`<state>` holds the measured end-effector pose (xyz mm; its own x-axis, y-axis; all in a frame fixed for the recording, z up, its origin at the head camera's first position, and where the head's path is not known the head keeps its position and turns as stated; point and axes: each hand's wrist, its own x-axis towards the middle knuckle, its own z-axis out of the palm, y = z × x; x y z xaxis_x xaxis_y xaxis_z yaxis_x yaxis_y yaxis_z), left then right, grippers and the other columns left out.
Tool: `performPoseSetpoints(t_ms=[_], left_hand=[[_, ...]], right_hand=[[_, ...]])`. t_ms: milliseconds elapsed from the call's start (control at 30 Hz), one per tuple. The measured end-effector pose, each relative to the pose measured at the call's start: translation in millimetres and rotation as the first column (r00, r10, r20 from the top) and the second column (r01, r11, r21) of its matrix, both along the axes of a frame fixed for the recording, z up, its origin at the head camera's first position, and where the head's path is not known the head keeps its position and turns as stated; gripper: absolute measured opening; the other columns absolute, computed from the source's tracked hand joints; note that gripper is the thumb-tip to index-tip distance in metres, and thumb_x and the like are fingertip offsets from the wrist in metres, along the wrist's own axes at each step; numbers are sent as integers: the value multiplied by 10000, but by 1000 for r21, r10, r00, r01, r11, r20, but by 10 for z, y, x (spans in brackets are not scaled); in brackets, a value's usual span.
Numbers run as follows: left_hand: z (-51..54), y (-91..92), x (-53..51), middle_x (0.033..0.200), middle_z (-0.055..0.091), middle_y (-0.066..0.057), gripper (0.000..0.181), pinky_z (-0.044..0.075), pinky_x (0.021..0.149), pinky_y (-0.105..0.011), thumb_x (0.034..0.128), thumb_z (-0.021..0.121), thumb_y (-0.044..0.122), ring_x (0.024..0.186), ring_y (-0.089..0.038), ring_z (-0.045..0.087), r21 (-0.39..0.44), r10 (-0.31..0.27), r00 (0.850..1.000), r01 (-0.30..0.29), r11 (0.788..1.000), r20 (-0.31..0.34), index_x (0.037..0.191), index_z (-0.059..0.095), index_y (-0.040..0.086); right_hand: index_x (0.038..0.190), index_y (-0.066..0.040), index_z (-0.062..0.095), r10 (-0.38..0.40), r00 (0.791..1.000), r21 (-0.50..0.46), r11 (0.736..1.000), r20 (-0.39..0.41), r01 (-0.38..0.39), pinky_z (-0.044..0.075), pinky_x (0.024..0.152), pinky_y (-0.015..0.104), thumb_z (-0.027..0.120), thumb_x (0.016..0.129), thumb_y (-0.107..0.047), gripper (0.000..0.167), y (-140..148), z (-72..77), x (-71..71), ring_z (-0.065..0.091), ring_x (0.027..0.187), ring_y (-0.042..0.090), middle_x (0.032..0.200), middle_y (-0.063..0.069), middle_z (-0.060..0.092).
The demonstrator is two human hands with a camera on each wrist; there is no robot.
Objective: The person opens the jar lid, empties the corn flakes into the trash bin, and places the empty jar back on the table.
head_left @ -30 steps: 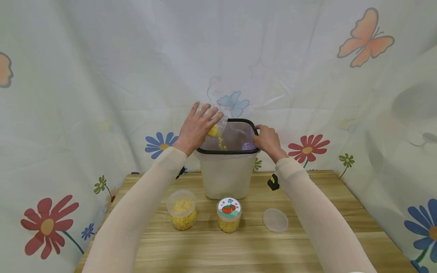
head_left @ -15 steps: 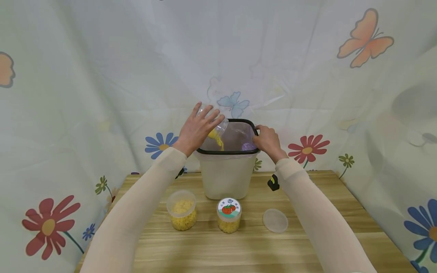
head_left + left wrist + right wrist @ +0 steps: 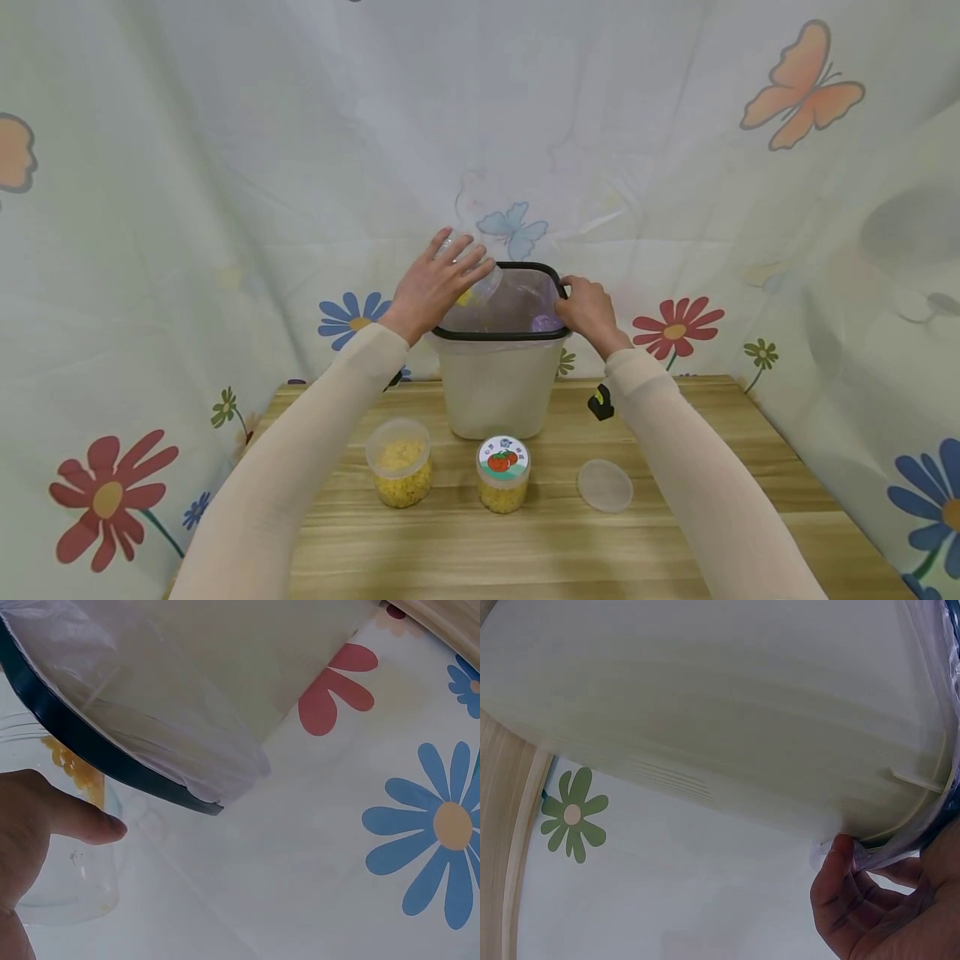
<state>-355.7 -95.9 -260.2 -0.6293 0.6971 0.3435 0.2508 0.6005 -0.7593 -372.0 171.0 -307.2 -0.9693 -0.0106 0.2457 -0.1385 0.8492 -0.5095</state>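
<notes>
My left hand (image 3: 435, 287) grips a clear plastic jar (image 3: 491, 285), tipped mouth-down over the left side of a lined trash can (image 3: 498, 387). A few yellow bits (image 3: 79, 769) cling inside near its mouth in the left wrist view, where my thumb lies along the jar's side. At the can's right corner, my right hand (image 3: 588, 308) holds the black rim (image 3: 551, 271); in the right wrist view its fingers curl under the edge, against the purple liner (image 3: 900, 851). The can stands upright. Its bottom is hidden from the head view.
On the wooden table (image 3: 570, 558), an uncapped jar of yellow bits (image 3: 402, 475) stands front left. Right of it is a jar with a tomato-printed lid (image 3: 503, 471). A loose translucent lid (image 3: 605, 486) lies farther right. A patterned curtain (image 3: 375, 125) hangs behind and around.
The stream of yellow bits falling from the jar has stopped, and little is left inside. My left hand has shifted slightly right with the jar; the right hand stays on the rim.
</notes>
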Motion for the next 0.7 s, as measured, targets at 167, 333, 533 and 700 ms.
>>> performPoseSetpoints(t_ms=[167, 333, 533, 700], left_hand=[[9, -4, 0, 1617, 250, -2, 965, 62, 1253, -504, 805, 793, 214, 1504, -258, 203, -14, -8, 1000, 8, 1000, 6, 1561, 198, 293], [20, -11, -3, 1607, 259, 3, 928, 66, 1253, -503, 827, 775, 217, 1504, -255, 198, -39, -24, 1000, 24, 999, -6, 1557, 209, 304], [47, -9, -3, 1618, 247, 12, 920, 53, 1253, -504, 848, 762, 199, 1513, -244, 195, -100, -28, 1000, 27, 995, -10, 1562, 193, 311], [60, 11, -4, 1622, 240, 6, 921, 48, 1252, -507, 849, 762, 171, 1514, -244, 198, -150, -42, 999, 38, 988, -25, 1559, 192, 306]], right_hand=[[1420, -71, 502, -1, 1000, 5, 1000, -2, 1, 402, 673, 398, 440, 855, -137, 572, -1, 2, 2, 489, 755, 302, 1221, 236, 638], [1417, -79, 507, -8, 1000, 7, 1000, -3, 8, 406, 669, 396, 445, 852, -137, 571, -3, 0, -1, 496, 756, 304, 1217, 229, 642], [1422, -79, 501, -8, 1000, 9, 1000, 1, 8, 374, 593, 353, 446, 857, -124, 570, -16, -5, -2, 417, 638, 232, 1096, 216, 670], [1430, -78, 489, -2, 1000, 5, 1000, 5, 2, 331, 525, 324, 444, 859, -111, 574, -18, -8, -11, 322, 539, 172, 937, 183, 666]])
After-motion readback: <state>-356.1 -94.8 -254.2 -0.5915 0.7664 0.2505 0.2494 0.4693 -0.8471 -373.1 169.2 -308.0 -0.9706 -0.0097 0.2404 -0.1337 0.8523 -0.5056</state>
